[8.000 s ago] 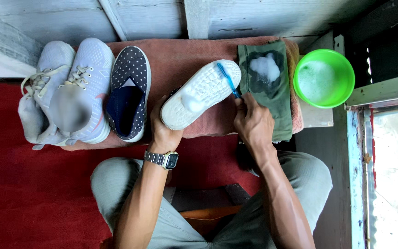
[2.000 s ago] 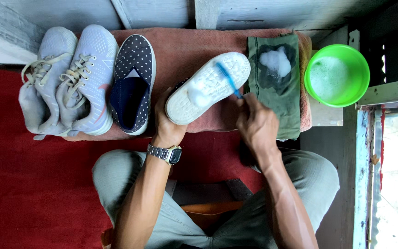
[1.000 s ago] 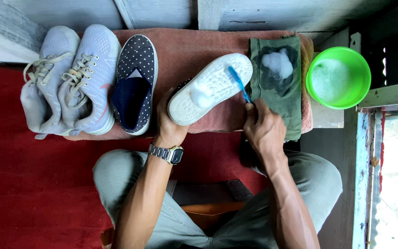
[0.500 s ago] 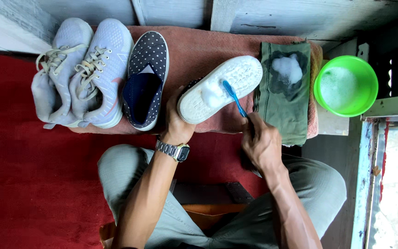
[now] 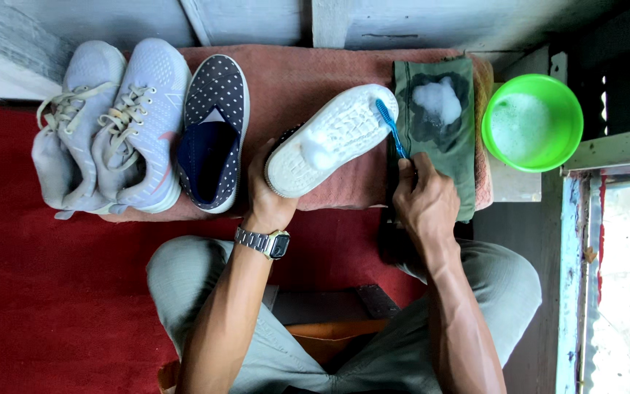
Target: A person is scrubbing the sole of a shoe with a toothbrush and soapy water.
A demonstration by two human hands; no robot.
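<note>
Left hand (image 5: pixel 271 193) closed around white rubber-soled shoe (image 5: pixel 332 138), sole up over the pink towel-covered bench (image 5: pixel 293 80); right hand (image 5: pixel 424 201) gripping blue toothbrush (image 5: pixel 391 128) at the soapy toe. Probably midway: suds on sole, grey laced sneakers (image 5: pixel 111 131) and dotted slip-on (image 5: pixel 213 131) seemingly untouched.

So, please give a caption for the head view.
Left hand steadies white rubber-soled shoe; right hand scrubs with blue toothbrush.

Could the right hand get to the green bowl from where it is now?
Probably yes. The right hand holds a toothbrush, and only a flat green cloth lies between it and the bowl; nothing upright blocks the way.
</note>
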